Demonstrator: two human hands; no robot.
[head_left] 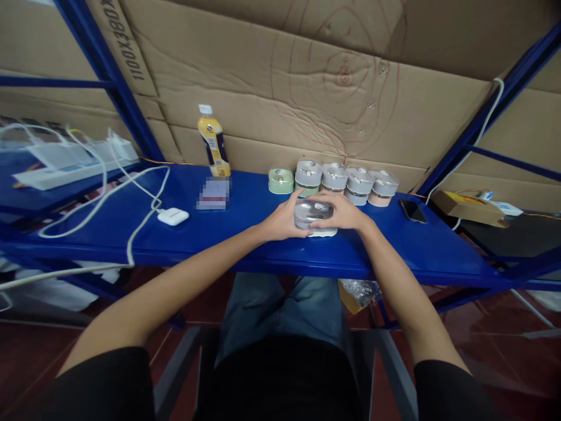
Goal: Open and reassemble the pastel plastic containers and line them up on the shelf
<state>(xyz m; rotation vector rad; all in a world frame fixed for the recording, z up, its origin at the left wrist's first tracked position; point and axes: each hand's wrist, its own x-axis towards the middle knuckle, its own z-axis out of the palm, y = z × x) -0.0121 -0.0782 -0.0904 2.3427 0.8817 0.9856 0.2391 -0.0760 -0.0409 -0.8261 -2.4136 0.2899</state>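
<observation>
Both hands are around a small rounded box with a see-through grey lid (310,217), low over the blue table near its front edge. My left hand (287,221) grips its left side, thumb and fingers curled about it. On the right side and top, my right hand (339,213) is closed on the same box. A white edge shows under the box; its lower part is mostly hidden by the fingers. Just behind stand several similar boxes: a low green one (280,181), and a row of stacked ones with grey tops (359,181) over coloured bases.
On the blue table (245,225) are a yellow drink bottle (213,143), a blurred-out packet (214,193), a white earbud case (173,216) with cables near it, and a phone (412,211). A power strip (74,164) lies left. Cardboard (228,64) walls the back.
</observation>
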